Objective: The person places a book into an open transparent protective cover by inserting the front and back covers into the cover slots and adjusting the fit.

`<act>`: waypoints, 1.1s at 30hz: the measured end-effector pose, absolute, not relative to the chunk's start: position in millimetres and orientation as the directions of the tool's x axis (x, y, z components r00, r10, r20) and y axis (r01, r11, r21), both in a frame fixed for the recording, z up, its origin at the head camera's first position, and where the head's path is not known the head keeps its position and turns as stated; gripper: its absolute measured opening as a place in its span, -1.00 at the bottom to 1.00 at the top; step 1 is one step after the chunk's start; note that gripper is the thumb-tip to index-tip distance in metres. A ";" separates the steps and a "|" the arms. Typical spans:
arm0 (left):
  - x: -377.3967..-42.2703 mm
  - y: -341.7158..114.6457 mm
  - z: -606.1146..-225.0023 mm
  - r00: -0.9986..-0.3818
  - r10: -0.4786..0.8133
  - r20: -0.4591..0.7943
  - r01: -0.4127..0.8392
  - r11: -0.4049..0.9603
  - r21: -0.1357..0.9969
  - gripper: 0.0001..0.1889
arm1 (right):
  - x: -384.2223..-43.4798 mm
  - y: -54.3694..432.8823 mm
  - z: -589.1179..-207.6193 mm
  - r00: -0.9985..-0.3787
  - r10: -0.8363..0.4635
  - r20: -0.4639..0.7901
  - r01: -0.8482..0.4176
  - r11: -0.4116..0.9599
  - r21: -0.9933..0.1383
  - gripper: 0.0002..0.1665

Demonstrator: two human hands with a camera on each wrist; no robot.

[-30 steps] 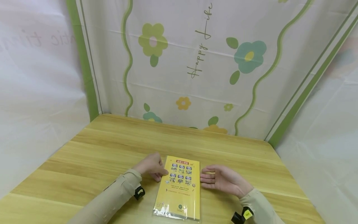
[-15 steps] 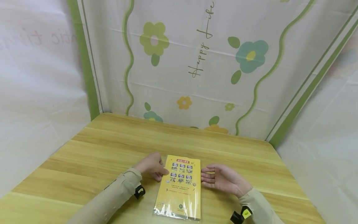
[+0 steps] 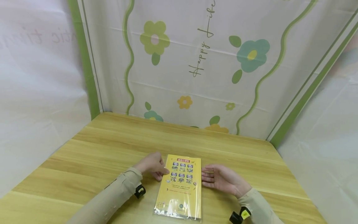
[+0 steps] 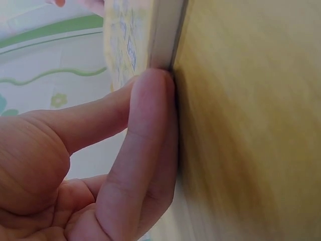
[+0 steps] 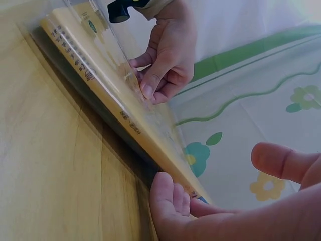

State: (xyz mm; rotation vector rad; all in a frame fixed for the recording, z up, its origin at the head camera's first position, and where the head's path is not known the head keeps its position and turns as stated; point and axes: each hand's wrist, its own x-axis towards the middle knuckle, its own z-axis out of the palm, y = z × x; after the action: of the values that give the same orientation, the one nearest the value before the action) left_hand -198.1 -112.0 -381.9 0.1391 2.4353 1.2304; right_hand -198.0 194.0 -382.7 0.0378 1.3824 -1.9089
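A yellow book [image 3: 179, 196] in a clear plastic sleeve lies on the wooden table in the head view, its printed cover with rows of small pictures facing up. My left hand [image 3: 151, 165] pinches its left edge, thumb on the cover. In the left wrist view, the fingers of my left hand [image 4: 138, 145] sit low against the book's pale page edge [image 4: 164, 35]. At the opposite side, my right hand [image 3: 225, 179] has its fingertips right at the spine. The right wrist view shows this hand's thumb [image 5: 278, 160] held well apart from the book's printed spine [image 5: 113, 108].
The wooden table [image 3: 117, 137] reaches back to a white curtain [image 3: 173, 71] printed with flowers, green lines and lettering. Pale fabric [image 3: 36, 93] also hangs at both sides. Black camera mounts [image 3: 139, 191] are strapped at the wrists over beige sleeves [image 3: 112, 196].
The head view has shifted very slightly. Both hands keep their places at the two sides of the book.
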 end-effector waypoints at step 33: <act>-194.7 -114.0 -368.0 -0.901 0.292 -0.320 -0.072 0.628 0.775 -0.81 | -195.8 181.8 -385.2 -0.690 -0.593 -0.415 0.554 -0.064 -0.830 -0.37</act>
State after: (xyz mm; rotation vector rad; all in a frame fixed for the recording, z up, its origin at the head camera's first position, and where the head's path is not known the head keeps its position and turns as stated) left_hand -194.7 -114.0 -368.0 0.1746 2.4327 1.1849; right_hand -195.8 181.8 -385.2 -0.0440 1.4200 -1.8500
